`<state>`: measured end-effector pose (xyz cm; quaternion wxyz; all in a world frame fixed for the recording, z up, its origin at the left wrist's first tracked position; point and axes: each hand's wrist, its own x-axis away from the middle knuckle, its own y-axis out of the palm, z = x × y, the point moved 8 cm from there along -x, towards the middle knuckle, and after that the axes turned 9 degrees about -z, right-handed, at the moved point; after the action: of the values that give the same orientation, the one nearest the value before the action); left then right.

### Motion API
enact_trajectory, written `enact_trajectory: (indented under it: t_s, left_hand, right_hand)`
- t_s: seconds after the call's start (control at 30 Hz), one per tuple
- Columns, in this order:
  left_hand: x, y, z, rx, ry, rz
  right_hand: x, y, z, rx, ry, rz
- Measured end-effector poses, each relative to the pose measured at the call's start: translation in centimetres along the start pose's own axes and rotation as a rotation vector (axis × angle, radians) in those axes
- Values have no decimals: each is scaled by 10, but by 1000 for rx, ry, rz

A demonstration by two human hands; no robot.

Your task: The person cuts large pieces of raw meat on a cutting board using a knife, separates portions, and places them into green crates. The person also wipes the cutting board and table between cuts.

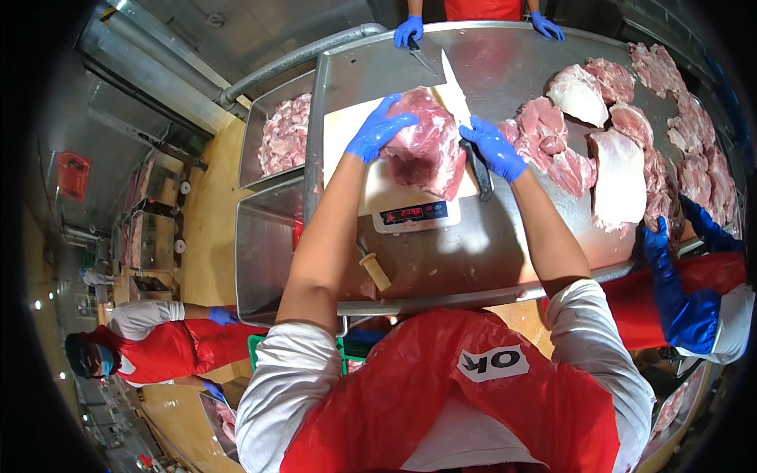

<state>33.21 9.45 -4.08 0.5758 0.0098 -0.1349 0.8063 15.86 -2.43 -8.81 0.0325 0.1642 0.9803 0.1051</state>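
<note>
A large raw cut of meat [423, 143] sits over a small white scale [416, 217] and a pale cutting board [340, 126], covering much of both. My left hand [378, 130], in a blue glove, grips its left side with thumb and fingers spread apart. To its right, my gloved right hand [495, 148] has its fingers closed over the upper handle of a knife [479, 173]. That black handle points toward me, and a long pale blade extends away beside the meat. The scale's lit red display faces me.
Several cuts [619, 169] cover the steel table's [489, 244] right side. A wooden-handled tool [374, 270] lies near its front edge. Left stands a metal bin [285, 138] of trimmings. Across the table, a co-worker's hand [408, 31] touches another knife [423, 57]; others stand left and right.
</note>
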Motion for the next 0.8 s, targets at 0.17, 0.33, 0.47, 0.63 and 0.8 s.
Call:
enact_trajectory:
  t_s: [0.17,0.33,0.47,0.63,0.8]
  left_hand:
    - [-32,12,21,-78,171,-515]
    - [-32,24,37,-417,200,-738]
    - [-7,8,41,-457,323,-567]
    - [63,-40,25,-615,577,106]
    - [148,-18,-34,-596,493,404]
  right_hand:
    - [57,63,-2,379,-130,516]
    - [88,79,36,145,-49,384]
    - [114,63,4,105,19,399]
    - [122,77,7,1005,-8,233]
    - [84,132,19,1061,-68,85]
